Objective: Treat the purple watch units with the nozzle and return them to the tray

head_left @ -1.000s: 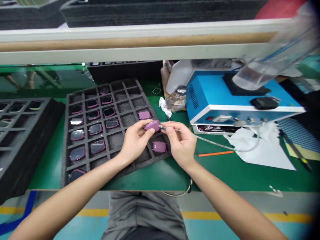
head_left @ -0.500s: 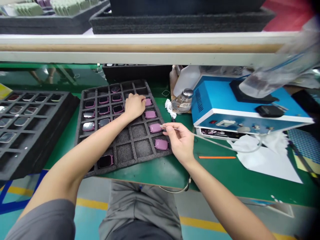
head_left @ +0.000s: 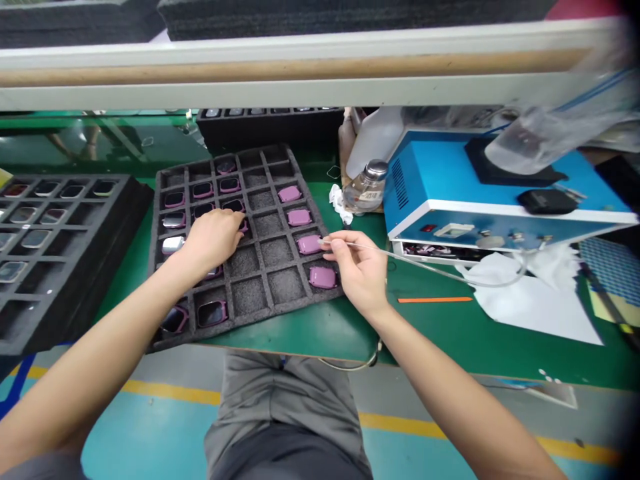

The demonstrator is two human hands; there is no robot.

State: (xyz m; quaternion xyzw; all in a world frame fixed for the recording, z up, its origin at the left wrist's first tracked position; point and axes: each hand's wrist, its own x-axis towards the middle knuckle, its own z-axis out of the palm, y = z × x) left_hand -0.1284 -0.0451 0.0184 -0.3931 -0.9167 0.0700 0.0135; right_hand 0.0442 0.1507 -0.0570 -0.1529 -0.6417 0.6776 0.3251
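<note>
A dark foam tray with square compartments holds several purple watch cases. Over its middle-left part, my left hand has its fingers curled down at a purple-edged case; its fingertips are partly hidden. At the tray's right edge, my right hand pinches the end of a thin clear tube. The tube's tip is beside a purple case lying in the right column. Other purple cases lie above and below that one.
Another foam tray stands at the left. A blue machine, a glass bottle and white paper are at the right, with an orange stick in front. A white shelf edge crosses above.
My left hand has moved left and down from the upper right compartments to the middle-left ones. My right hand keeps its pinch on the tube. The view has tilted slightly down.
</note>
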